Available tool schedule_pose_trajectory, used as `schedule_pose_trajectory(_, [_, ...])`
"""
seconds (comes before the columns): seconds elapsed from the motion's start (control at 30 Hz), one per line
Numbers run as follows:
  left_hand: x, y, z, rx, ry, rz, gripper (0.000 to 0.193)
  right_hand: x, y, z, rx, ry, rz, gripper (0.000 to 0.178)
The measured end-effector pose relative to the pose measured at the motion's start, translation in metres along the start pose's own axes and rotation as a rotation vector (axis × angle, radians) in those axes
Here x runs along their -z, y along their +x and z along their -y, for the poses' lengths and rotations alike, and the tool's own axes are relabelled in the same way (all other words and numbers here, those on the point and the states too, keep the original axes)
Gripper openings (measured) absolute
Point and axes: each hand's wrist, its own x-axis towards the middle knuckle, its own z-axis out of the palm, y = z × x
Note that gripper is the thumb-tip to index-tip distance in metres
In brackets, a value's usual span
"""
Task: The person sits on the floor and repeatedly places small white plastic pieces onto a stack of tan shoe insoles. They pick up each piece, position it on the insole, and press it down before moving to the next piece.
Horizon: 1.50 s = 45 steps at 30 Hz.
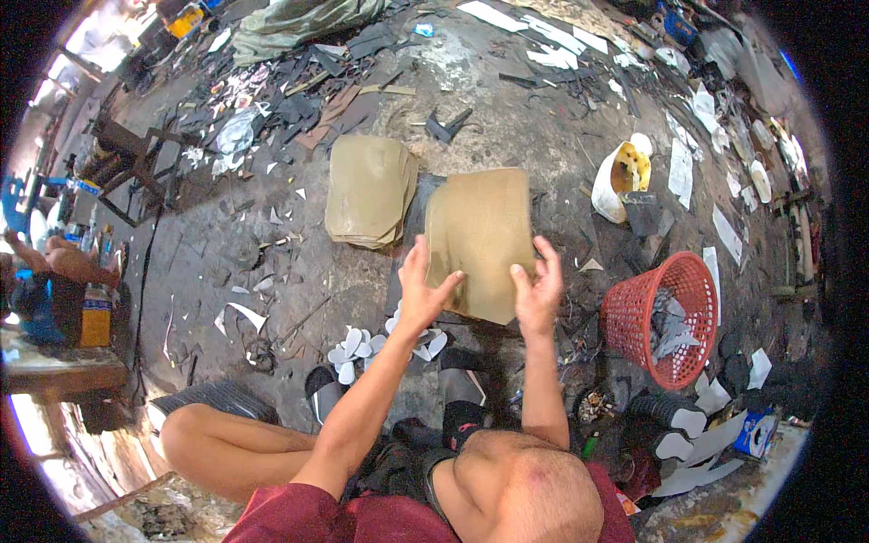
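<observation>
In front of me a tan, flexible-looking sheet [489, 235] is held between my hands, over more greenish-tan sheets that show along its left side. My left hand [428, 288] grips its lower left edge, thumb on the face. At the lower right edge, my right hand [540, 288] has its thumb on the face and its fingers at the side. How many sheets are in my grasp I cannot tell. Just left lies a stack of similar sheets [368, 192] with rounded corners. White oval cut pieces [355, 348] lie below my left forearm.
A red plastic basket [661, 319] with grey scraps leans to the right. Beyond it sits a white container [619, 181] with a yellowish inside. Dark and white offcuts litter the floor [272, 172]. At far left are a metal frame [136, 172] and a low wooden table [68, 373].
</observation>
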Motion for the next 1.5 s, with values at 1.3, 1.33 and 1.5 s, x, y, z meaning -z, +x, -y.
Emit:
schedule_pose_trajectory(1.3, [0.102, 0.133, 0.01, 0.522, -1.467, -0.137, 0.031, 0.0, -0.024, 0.011, -0.397, 0.084, -0.163, 0.053])
schedule_pose_trajectory(1.33, [0.103, 0.142, 0.031, 0.534, -1.463, -0.176, 0.032, -0.005, -0.029, 0.004, -0.395, -0.004, -0.125, 0.044])
schedule_pose_trajectory(1.5, [0.102, 0.139, 0.125, 0.773, -1.436, -0.268, 0.051, -0.03, -0.049, -0.021, 0.188, -0.665, 0.3, 0.025])
